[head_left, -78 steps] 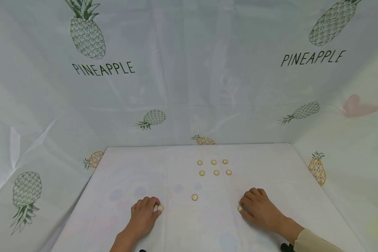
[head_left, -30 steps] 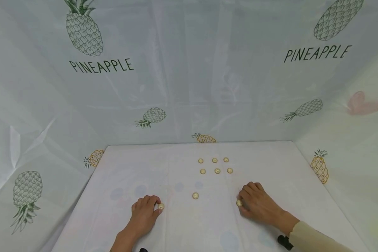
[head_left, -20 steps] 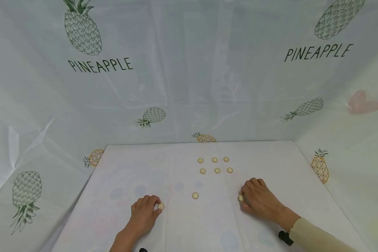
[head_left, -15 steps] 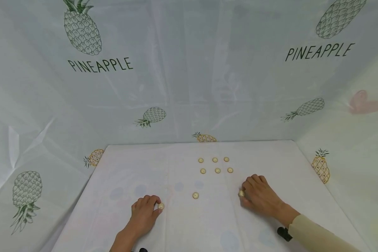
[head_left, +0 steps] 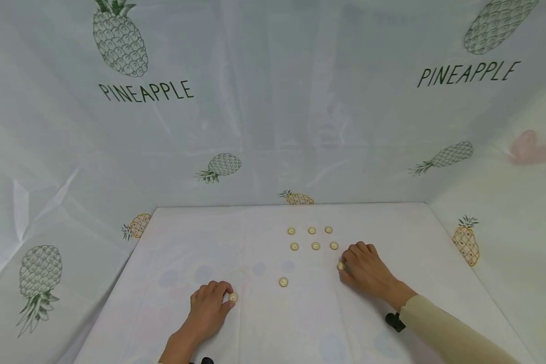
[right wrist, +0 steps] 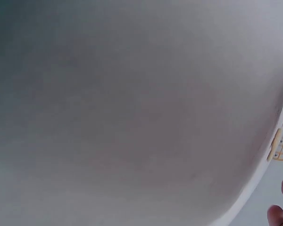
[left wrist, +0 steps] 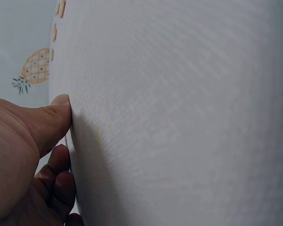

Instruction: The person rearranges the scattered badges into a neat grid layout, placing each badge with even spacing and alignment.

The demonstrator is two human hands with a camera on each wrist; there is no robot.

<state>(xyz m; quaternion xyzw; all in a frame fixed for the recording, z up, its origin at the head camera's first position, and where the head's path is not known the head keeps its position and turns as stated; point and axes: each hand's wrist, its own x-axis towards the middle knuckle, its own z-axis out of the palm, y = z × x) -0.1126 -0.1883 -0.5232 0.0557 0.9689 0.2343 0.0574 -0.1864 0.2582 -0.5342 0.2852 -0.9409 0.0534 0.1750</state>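
In the head view my left hand rests low on the table at left, thumb and index finger pinching a small round yellowish disc. My right hand, farther up at right, holds a similar disc between thumb and fingers. Between the hands lies a loose disc. Beyond it, more discs form two rows of three, with the front-row right disc nearest my right hand. Faint marks on their faces are too small to read. The left wrist view shows my left thumb against the cloth; its disc is hidden there.
A white cloth with faint coloured dots covers the table. Pineapple-printed sheeting rises behind and at both sides. A black object sits at the right wrist, by a beige sleeve.
My right hand has moved up the table with its disc, closer to the rows, and lately a little left. The left hand and the loose discs stay put; the head view shifts slightly.
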